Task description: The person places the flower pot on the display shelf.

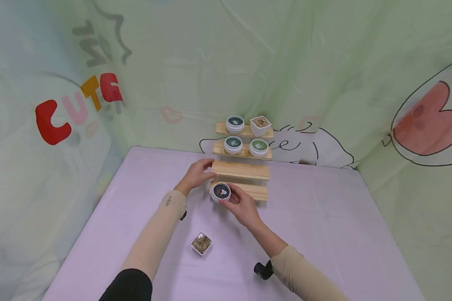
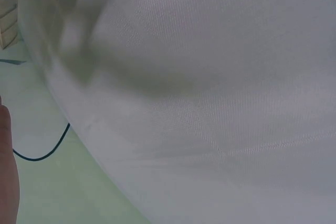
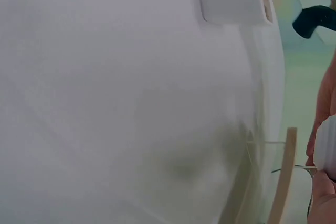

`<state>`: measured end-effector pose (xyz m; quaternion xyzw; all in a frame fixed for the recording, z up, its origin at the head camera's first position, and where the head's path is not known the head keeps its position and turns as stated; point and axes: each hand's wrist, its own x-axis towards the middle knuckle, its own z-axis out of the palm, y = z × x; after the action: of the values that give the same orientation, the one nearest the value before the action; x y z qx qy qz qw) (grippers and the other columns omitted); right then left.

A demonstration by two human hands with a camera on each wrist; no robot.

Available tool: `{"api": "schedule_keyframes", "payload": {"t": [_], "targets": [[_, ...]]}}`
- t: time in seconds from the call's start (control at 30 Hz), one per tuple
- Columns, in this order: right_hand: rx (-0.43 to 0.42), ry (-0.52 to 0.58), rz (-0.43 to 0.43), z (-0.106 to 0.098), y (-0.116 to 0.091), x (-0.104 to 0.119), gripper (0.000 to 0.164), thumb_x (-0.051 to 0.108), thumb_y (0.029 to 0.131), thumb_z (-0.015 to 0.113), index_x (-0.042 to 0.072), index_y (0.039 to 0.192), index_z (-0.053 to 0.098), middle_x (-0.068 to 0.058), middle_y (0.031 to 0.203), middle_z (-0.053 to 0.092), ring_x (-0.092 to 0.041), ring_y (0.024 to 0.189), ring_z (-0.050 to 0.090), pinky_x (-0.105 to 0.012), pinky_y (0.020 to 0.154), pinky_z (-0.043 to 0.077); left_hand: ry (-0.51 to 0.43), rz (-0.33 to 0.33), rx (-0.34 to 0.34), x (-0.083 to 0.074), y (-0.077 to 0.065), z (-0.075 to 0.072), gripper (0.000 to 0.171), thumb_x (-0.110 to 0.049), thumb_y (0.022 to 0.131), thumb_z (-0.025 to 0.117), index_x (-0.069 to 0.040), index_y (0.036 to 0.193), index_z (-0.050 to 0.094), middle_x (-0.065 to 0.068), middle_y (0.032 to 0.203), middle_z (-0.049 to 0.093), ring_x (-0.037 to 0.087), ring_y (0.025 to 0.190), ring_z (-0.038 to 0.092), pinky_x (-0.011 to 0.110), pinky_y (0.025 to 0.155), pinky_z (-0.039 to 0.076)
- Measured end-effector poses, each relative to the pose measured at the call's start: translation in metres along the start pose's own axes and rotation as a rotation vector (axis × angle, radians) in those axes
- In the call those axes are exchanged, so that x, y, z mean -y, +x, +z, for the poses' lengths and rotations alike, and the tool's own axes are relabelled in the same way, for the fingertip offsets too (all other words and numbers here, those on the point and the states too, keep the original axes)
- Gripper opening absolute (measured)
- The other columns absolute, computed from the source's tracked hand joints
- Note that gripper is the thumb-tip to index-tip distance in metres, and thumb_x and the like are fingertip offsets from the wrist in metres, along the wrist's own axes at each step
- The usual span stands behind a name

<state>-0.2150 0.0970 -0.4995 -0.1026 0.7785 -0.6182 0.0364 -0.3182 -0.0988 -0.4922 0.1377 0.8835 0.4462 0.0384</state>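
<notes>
A stepped display stand with wooden shelves rises at the back of the table. My right hand pinches a small round white pot with dark filling and a pale bit on top, over the left end of the lowest shelf; whether the pot touches the wood cannot be told. In the right wrist view, fingers hold the white pot at the right edge. My left hand grips the left end of the second shelf from the bottom between thumb and fingers. Only a strip of that hand shows in the left wrist view.
Two round pots, teal and green, sit on one upper shelf. Another round pot and a square pot stand on the top shelf. A square gravel-filled pot stands on the lilac tablecloth. Printed curtains surround the table.
</notes>
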Motion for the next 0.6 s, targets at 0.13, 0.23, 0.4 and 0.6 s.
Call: {"api": "schedule_keyframes", "payload": {"t": [0.13, 0.23, 0.4, 0.6], "targets": [[-0.036, -0.032, 0.006, -0.005, 0.01, 0.007, 0.057, 0.003, 0.082, 0.078, -0.005, 0.133, 0.054, -0.023, 0.131, 0.058, -0.029, 0.122, 0.057, -0.025, 0.094, 0.053, 0.007, 0.005, -0.003, 0.0, 0.0, 0.0, 0.062, -0.016, 0.087, 0.076, 0.005, 0.138, 0.049, 0.02, 0.132, 0.057, 0.029, 0.123, 0.054, 0.032, 0.11, 0.043], [-0.064, -0.058, 0.008, -0.009, 0.016, 0.011, 0.058, 0.005, 0.082, 0.078, -0.005, 0.134, 0.054, -0.024, 0.132, 0.057, -0.029, 0.122, 0.057, -0.025, 0.094, 0.053, 0.011, -0.002, 0.0, 0.0, 0.001, 0.0, 0.062, -0.017, 0.087, 0.076, 0.004, 0.139, 0.049, 0.019, 0.134, 0.056, 0.029, 0.123, 0.054, 0.032, 0.11, 0.043], [-0.088, -0.057, 0.029, -0.014, 0.024, 0.015, 0.062, 0.009, 0.083, 0.078, -0.004, 0.137, 0.051, -0.023, 0.135, 0.056, -0.028, 0.123, 0.056, -0.025, 0.096, 0.051, 0.006, -0.007, 0.005, 0.001, 0.001, 0.0, 0.062, -0.018, 0.087, 0.076, 0.004, 0.139, 0.049, 0.019, 0.134, 0.056, 0.029, 0.124, 0.053, 0.031, 0.11, 0.043], [-0.088, -0.035, 0.035, -0.018, 0.03, 0.017, 0.061, 0.009, 0.085, 0.077, -0.004, 0.138, 0.049, -0.023, 0.137, 0.054, -0.028, 0.126, 0.054, -0.025, 0.099, 0.05, 0.011, -0.009, 0.008, 0.0, 0.001, 0.0, 0.062, -0.018, 0.087, 0.076, 0.004, 0.139, 0.049, 0.019, 0.134, 0.056, 0.029, 0.124, 0.053, 0.032, 0.11, 0.043]]}}
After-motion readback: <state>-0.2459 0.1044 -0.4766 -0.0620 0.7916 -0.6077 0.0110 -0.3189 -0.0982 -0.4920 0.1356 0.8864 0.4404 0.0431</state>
